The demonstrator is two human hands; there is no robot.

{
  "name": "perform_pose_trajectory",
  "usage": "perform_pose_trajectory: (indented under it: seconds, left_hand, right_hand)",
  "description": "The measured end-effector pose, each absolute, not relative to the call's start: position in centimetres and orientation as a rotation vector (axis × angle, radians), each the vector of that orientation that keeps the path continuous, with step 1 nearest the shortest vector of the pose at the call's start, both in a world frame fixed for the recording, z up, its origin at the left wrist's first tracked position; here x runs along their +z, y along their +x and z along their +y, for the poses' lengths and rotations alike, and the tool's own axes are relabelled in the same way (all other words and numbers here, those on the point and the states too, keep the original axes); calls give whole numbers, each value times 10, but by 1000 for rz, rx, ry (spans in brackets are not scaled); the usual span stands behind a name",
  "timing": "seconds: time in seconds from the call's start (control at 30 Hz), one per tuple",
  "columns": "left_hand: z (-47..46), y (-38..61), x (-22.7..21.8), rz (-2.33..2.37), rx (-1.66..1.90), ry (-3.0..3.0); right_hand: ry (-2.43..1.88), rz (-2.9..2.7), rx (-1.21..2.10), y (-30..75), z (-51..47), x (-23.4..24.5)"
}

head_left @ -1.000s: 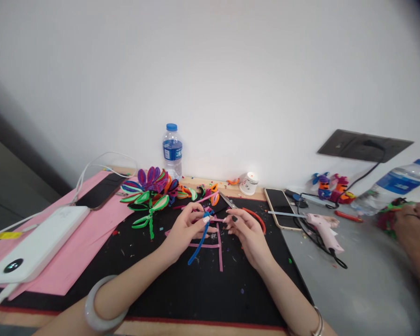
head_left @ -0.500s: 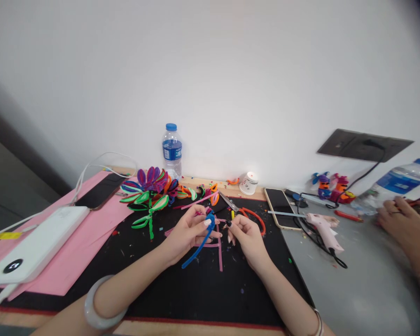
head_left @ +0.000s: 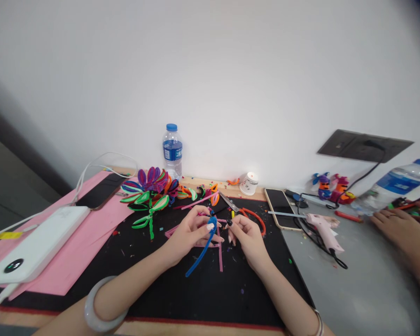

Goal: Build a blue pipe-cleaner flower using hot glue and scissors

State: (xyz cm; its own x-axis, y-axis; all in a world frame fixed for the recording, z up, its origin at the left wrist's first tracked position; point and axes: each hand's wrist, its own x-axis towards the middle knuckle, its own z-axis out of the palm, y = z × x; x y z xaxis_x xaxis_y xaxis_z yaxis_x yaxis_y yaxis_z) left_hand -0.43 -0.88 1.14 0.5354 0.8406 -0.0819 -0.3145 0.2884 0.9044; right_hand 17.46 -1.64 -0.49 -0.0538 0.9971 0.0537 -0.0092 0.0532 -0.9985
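Observation:
My left hand [head_left: 187, 235] is closed in a pinch on a blue pipe cleaner [head_left: 200, 258], which is bunched up at the fingertips and trails down as a curved tail. Just to the right, my right hand [head_left: 248, 239] has thumb and forefinger pressed together; whatever lies between them is too small to name. A narrow gap separates the two hands. Pink pipe cleaners [head_left: 220, 259] lie on the black mat beneath them, partly covered by the left hand. Behind the right hand rest scissors [head_left: 255, 216] with orange handles.
Pipe-cleaner flowers [head_left: 159, 204] lie back left, beside a water bottle [head_left: 172, 151]. A paper cup [head_left: 248, 184], phone [head_left: 282, 207] and pink glue gun [head_left: 325, 232] stand or lie rightward. A power bank [head_left: 38, 245] sits left. Another person's hand [head_left: 402, 228] works far right.
The blue pipe cleaner's tail has swung slightly down and right, and its bunched end has turned in my left fingers. My right hand has barely shifted. The other person's hand moved slightly left.

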Motion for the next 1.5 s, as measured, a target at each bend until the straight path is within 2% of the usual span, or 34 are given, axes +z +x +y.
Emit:
perform_pose_trajectory:
  seconds: [1.5]
  left_hand:
    - [-8, -4, 12, 663, 853, 997]
  right_hand:
    - [-1166, -1274, 1210, 174, -16, -5]
